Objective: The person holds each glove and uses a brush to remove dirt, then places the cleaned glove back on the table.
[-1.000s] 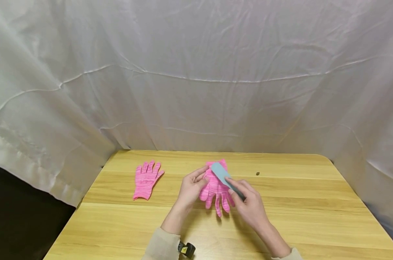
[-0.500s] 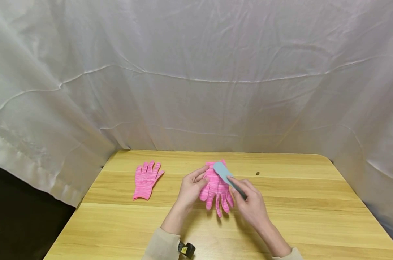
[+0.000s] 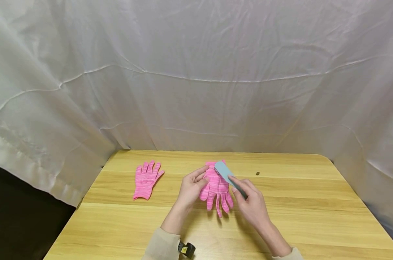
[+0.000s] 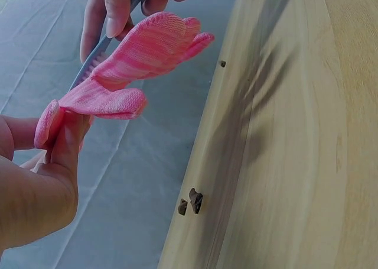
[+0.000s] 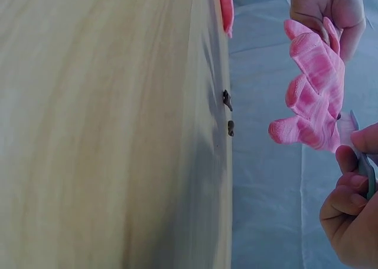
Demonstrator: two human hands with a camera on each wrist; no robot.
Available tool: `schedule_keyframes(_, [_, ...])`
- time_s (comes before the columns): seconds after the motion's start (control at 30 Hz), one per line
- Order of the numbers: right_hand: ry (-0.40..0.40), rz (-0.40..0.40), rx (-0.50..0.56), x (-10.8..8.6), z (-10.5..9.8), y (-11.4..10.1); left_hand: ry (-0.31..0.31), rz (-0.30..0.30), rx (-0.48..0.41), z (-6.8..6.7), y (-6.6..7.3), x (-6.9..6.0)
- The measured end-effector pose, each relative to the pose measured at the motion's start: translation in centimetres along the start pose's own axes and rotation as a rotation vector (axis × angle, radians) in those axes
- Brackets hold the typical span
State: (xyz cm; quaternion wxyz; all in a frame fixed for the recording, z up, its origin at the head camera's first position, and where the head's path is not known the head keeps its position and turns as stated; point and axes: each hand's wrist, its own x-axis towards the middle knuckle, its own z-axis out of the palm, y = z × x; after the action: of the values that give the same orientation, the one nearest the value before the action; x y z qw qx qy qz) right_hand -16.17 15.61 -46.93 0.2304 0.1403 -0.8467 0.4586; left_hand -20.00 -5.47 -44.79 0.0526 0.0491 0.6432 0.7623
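A pink knitted glove (image 3: 212,186) hangs above the table with its fingers pointing down toward the near side. My left hand (image 3: 190,189) pinches its left edge between thumb and fingers. My right hand (image 3: 252,206) grips the handle of a blue-grey brush (image 3: 223,169), index finger stretched along its back. Seen from the left wrist, the brush's bristles (image 4: 96,62) lie against the glove (image 4: 142,59). The right wrist view shows a small dark speck (image 5: 339,116) on the glove beside the brush (image 5: 354,124).
A second pink glove (image 3: 146,180) lies flat at the table's left. One small dark crumb (image 3: 257,173) sits on the wooden table (image 3: 313,209) at the right. Two more dark crumbs (image 4: 195,201) show in the left wrist view. Grey curtains (image 3: 196,108) stand behind the table.
The brush head has slid slightly to the right across the glove, and its bristles show more. The glove's fingers have swung a little. My left hand stays in place.
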Motion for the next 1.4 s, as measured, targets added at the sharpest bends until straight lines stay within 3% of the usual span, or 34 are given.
schedule_keyframes(0.57, [0.006,0.007,0.024,-0.01,-0.12,-0.07,0.005,-0.008,0.004,0.00,-0.05,0.06])
schedule_keyframes(0.83, [0.055,-0.027,0.067,0.04,-0.18,-0.29,0.005,-0.004,0.030,-0.04,-0.07,0.14])
schedule_keyframes(1.4, [-0.025,0.025,0.009,-0.02,-0.06,-0.63,-0.031,0.011,0.033,0.16,-0.24,0.00])
